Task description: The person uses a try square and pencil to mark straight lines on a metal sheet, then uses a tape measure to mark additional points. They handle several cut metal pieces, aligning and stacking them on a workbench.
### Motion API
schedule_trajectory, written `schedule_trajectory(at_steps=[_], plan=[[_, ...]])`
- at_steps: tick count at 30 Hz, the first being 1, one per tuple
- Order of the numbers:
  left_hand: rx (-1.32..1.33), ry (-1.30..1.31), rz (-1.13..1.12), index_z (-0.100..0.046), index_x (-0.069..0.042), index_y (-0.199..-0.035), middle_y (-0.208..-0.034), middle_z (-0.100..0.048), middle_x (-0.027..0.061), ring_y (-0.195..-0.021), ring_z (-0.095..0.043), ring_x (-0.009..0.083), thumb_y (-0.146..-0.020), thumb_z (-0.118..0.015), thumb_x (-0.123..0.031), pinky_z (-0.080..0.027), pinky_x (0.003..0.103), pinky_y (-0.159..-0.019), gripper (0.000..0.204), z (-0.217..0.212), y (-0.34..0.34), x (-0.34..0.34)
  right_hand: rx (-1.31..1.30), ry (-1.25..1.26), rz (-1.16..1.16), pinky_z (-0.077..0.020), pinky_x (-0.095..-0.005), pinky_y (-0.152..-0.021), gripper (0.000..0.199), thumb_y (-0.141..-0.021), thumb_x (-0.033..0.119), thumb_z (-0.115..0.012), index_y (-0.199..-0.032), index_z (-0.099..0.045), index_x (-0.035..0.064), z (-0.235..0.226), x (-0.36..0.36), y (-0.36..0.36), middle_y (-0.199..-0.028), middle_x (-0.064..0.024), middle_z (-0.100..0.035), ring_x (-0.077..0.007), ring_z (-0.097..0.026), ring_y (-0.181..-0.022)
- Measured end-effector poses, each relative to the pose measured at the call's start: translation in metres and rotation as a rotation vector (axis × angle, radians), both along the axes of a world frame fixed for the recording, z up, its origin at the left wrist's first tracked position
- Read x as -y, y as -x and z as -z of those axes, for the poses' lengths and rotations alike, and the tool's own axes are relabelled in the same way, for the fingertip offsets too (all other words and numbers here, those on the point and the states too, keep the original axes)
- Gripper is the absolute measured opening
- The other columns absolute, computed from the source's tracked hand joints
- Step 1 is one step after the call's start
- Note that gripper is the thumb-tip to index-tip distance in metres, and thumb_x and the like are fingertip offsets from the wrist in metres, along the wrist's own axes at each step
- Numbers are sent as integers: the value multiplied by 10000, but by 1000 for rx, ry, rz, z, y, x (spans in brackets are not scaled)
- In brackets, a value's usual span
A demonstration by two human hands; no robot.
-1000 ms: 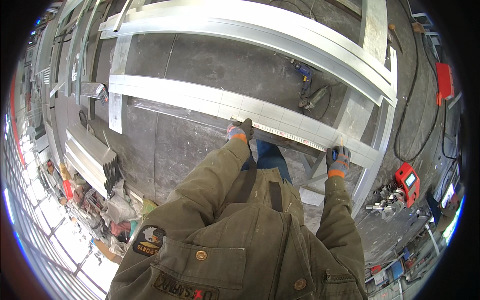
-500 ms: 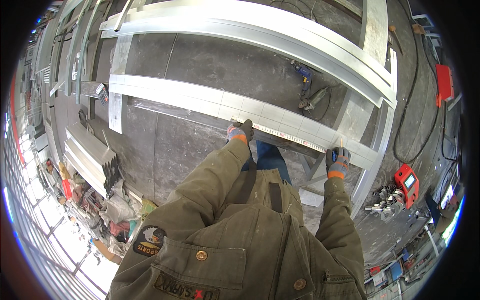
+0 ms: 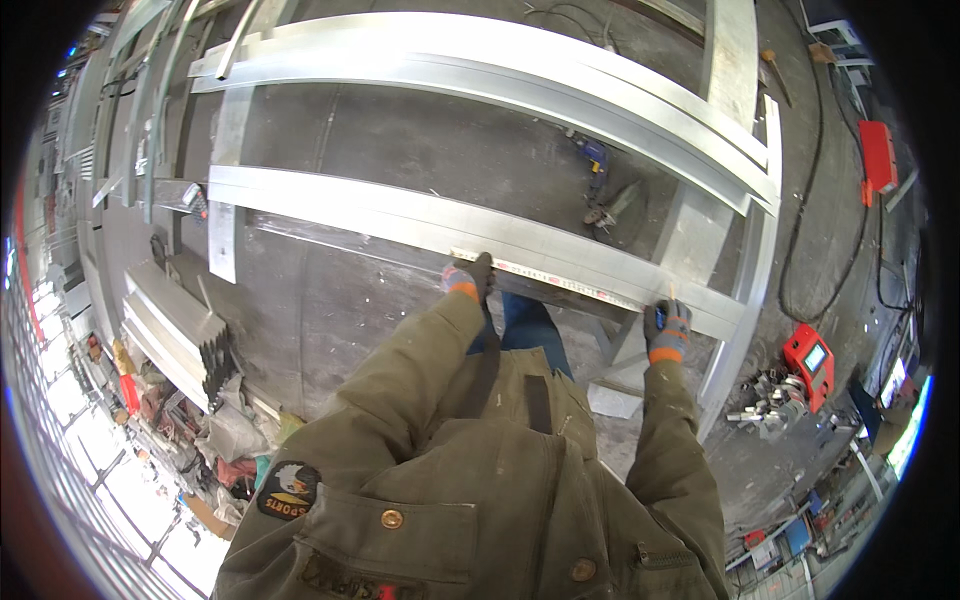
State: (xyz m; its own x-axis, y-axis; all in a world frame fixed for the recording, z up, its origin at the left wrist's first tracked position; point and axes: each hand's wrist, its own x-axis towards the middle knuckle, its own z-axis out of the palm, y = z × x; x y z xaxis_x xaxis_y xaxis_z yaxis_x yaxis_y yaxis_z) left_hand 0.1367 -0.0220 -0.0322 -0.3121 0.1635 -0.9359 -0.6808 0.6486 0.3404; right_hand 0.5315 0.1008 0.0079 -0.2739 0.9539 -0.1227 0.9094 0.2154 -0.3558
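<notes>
A long silvery metal profile (image 3: 370, 205) runs across in front of me. Along its near edge lies a pulled-out tape measure blade (image 3: 560, 281). My left hand (image 3: 468, 276), in a grey and orange glove, is closed on the blade near the profile's middle. At the blade's right end, my right hand (image 3: 668, 330) is closed, with a bit of dark blue, apparently the tape's case, showing between its fingers. A thin yellowish stick, perhaps a pencil, pokes up from the right hand; the fingers partly hide it.
Wider metal profiles (image 3: 480, 75) lie beyond, across a flat crossbar (image 3: 690, 235). On the floor between are a blue power drill (image 3: 594, 160) and an angle grinder (image 3: 612, 207). A red device with a screen (image 3: 810, 365) stands right; stacked profiles (image 3: 175, 335) lie left.
The whole view has shifted slightly, so the profile and both hands appear a little lower and further left. Both hands keep hold along the tape, with the blade still stretched between them.
</notes>
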Motion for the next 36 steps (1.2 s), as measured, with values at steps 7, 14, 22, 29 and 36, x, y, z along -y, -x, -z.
schedule_trajectory(at_steps=[7, 14, 22, 29, 36], plan=[[-43, 0, -76, -629, -12, -975, -766, -666, 85, -591, -610, 146, -946, -732, -186, -488, 296, -460, 204, -17, 7, 21, 18, 21, -45, -478, -516, -870, 232, -827, 251, -773, -920, -662, 70, -7, 6, 12, -970, -178, -653, -421, -576, -993], [-106, 51, -142, -626, -14, -1018, -801, -673, 88, -615, -604, 143, -970, -718, -233, -485, 295, -466, 243, -19, 91, 60, -86, 15, -65, -487, -497, -858, 233, -833, 243, -782, -931, -674, 62, -9, 36, 104, -983, -164, -651, -397, -583, -986], [-85, 68, -191, -605, -34, -955, -781, -653, 97, -593, -596, 146, -941, -731, -199, -477, 281, -457, 208, -18, 179, 75, -94, 57, -42, -496, -485, -883, 233, -839, 229, -785, -952, -658, 69, -22, 56, 197, -1031, -143, -648, -389, -579, -1035], [-87, 63, -125, -620, -41, -976, -777, -668, 83, -591, -595, 137, -940, -744, -201, -486, 277, -460, 206, -10, 232, 83, -40, 51, -39, -493, -496, -870, 235, -843, 235, -777, -964, -670, 65, -18, 71, 246, -1025, -150, -653, -393, -580, -1018], [-88, 75, -126, -625, -51, -989, -797, -683, 88, -585, -596, 134, -944, -751, -240, -478, 277, -445, 231, 4, 263, 90, -10, 0, -56, -487, -507, -878, 221, -857, 239, -761, -964, -677, 65, -10, 83, 275, -1018, -165, -654, -404, -583, -1017]])
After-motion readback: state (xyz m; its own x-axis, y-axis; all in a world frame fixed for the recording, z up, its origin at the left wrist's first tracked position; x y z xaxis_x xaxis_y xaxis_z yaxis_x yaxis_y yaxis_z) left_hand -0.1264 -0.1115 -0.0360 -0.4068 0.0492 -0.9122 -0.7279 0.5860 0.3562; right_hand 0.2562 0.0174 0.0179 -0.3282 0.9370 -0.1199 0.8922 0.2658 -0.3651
